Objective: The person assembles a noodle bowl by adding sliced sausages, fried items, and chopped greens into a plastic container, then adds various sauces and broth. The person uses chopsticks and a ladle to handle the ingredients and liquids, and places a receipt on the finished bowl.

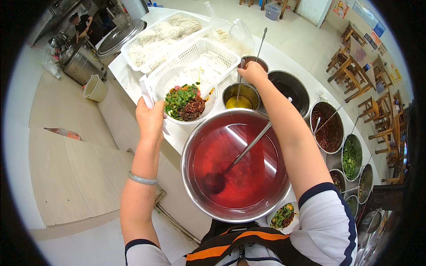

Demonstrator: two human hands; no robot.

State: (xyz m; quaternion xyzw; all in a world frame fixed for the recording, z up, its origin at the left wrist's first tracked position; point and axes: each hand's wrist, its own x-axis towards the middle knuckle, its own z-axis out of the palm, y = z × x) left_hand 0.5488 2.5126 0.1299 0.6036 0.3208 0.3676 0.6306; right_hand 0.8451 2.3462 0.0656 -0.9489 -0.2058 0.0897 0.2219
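Note:
My left hand (pixel 150 116) is closed on the near left rim of a clear plastic bowl (pixel 214 101). Chopped greens (pixel 179 99), dark red chili sauce (pixel 194 109) and a few pink and orange bits lie in it. A white strip (pixel 145 91), perhaps paper, sticks out between my hand and the bowl. To the right, my right hand (pixel 253 72) pinches the handle of a spoon (pixel 239 87). Its lower end dips into yellow liquid in a small metal pot (pixel 256 94). In front of me stands a big steel basin (pixel 186 170) of red liquid with a ladle (pixel 250 147) resting in it.
White baskets of noodles (pixel 171 31) stand behind the bowl. Metal pots of dark liquid (pixel 284 86), chili (pixel 327 128) and greens (pixel 349 159) curve along the right. Another filled bowl (pixel 284 216) sits by my right sleeve. A person (pixel 81 24) works at the far left.

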